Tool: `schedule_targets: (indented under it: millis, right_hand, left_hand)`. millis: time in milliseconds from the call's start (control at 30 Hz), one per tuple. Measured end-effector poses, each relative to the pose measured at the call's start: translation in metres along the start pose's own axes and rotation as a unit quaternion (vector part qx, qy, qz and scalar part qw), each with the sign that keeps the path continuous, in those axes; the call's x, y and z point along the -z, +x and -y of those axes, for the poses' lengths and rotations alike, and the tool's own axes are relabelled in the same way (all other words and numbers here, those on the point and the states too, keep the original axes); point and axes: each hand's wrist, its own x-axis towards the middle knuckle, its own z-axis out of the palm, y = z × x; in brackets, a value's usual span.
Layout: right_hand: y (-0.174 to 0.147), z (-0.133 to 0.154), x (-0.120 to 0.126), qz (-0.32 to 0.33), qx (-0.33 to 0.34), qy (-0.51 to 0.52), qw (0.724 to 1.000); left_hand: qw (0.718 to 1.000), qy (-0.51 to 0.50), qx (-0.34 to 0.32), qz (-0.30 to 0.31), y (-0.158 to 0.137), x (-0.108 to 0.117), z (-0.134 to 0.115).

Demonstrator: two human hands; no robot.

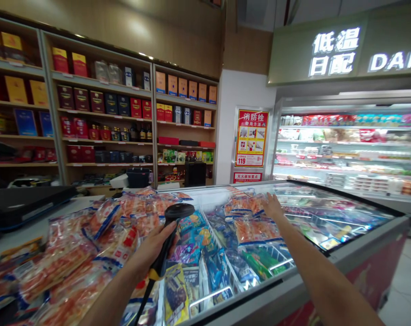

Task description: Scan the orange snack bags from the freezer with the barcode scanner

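My left hand [158,239] is wrapped round the handle of a black barcode scanner [167,235], whose cable runs down from the yellow-edged grip. The scanner's wide head is above the chest freezer's near left part. My right hand [273,209] reaches far over the freezer, fingers stretched forward, at the right edge of a clear packet of orange-pink food [241,205]. Whether it touches that packet I cannot make out. A similar packet [258,230] lies nearer, on top of the freezer goods. Many more such packets [60,256] are heaped at the left.
The chest freezer [307,271] holds bagged goods between white wire dividers [229,267]; a black-framed glass lid [358,210] covers its right part. A black device [28,203] stands on the left counter. Behind are shelves of boxes [105,104], a red-and-yellow notice [251,138] and a lit chiller [348,149].
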Motion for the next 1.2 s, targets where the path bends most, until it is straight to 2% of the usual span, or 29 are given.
schedule_targets:
  millis: [100,167,267,333,400,467,567,633,700,800,900,1000,1100,1200]
  right_hand:
    - [-0.006,0.002,-0.009,0.061,0.017,-0.073,0.995]
    - [-0.01,0.003,-0.011,0.069,-0.003,-0.088,0.994]
    - [-0.015,0.015,-0.009,0.005,-0.014,-0.074,0.997]
    - [-0.022,0.036,-0.009,-0.062,0.021,-0.054,0.996]
    - [-0.037,0.065,-0.014,-0.091,0.085,-0.025,0.992]
    - [-0.06,0.1,-0.025,-0.058,0.146,0.015,0.987]
    - [-0.104,0.153,-0.052,0.039,0.215,0.087,0.972]
    - [-0.134,0.186,-0.07,0.094,0.251,0.142,0.953]
    - [-0.16,0.216,-0.085,0.144,0.275,0.199,0.93]
    - [-0.186,0.254,-0.102,0.206,0.271,0.261,0.903]
    - [-0.197,0.28,-0.116,0.225,0.225,0.289,0.903]
    - [-0.192,0.281,-0.121,0.222,0.172,0.34,0.898]
    - [-0.173,0.256,-0.113,0.184,0.138,0.373,0.899]
    - [-0.15,0.215,-0.096,0.123,0.106,0.28,0.946]
  left_hand:
    - [1.0,-0.007,0.013,-0.002,0.001,0.008,0.003]
    - [0.999,-0.021,0.018,-0.017,-0.001,0.014,0.003]
    - [0.999,-0.031,0.018,-0.034,-0.009,0.026,0.0]
    - [0.998,-0.03,0.016,-0.059,-0.016,0.037,-0.003]
    - [0.996,-0.028,0.011,-0.078,-0.022,0.049,-0.007]
    - [0.995,-0.034,0.011,-0.092,-0.028,0.06,-0.01]
    - [0.99,-0.032,0.024,-0.136,-0.039,0.075,-0.011]
    - [0.984,-0.025,0.033,-0.172,-0.046,0.082,-0.01]
    - [0.983,-0.02,0.043,-0.18,-0.051,0.089,-0.007]
    - [0.983,-0.023,0.047,-0.176,-0.057,0.098,-0.004]
    - [0.982,-0.031,0.05,-0.181,-0.059,0.101,-0.002]
    - [0.983,-0.037,0.047,-0.174,-0.06,0.1,0.002]
    - [0.986,-0.049,0.042,-0.154,-0.058,0.096,0.007]
    - [0.99,-0.051,0.044,-0.125,-0.054,0.088,0.01]
